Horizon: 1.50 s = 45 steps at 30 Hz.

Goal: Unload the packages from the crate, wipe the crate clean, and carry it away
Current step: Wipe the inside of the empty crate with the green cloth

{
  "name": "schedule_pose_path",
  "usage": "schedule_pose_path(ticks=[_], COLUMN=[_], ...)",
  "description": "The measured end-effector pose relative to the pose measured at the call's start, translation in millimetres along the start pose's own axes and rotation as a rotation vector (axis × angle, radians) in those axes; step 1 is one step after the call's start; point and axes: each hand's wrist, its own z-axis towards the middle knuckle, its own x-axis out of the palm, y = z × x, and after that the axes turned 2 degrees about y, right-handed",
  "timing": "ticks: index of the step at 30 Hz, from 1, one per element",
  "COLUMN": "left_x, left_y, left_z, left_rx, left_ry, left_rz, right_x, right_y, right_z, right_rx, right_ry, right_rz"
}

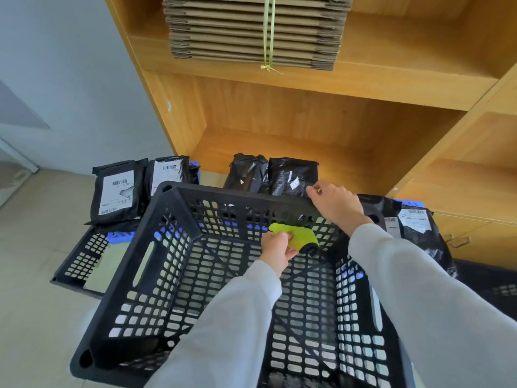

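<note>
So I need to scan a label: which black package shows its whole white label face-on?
The leftmost black package, standing left of the crate; the others show only partial or small labels.

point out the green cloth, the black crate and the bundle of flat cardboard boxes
green cloth [300,236]: head view, on its bright green middle, beside the left hand's fingers.
black crate [223,193]: head view, on the far rim, left of the right hand.
bundle of flat cardboard boxes [223,32]: head view, on the stacked edges, left of the green string.

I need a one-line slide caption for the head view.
Left hand wipes the empty crate with a green cloth; right hand steadies its rim.
</note>
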Motion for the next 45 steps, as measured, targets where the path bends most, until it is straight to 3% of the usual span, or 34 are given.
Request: schedule_pose_path(ticks=[18,26,45], left_x=[-15,-15,-12], left_y=[39,23,-51], left_z=[79,62,-39], left_rx=[-0.083,-0.167,0.034], left_ry=[-0.186,-0.070,0.152], left_rz=[0.152,-0.005,-0.068], right_x=[19,18,5], right_y=[-2,0,6], right_z=[4,3,-8], right_rx=[0.056,0.057,0.030], right_ry=[-0.209,-0.231,-0.111], right_rz=[-0.174,-0.165,-0.205])
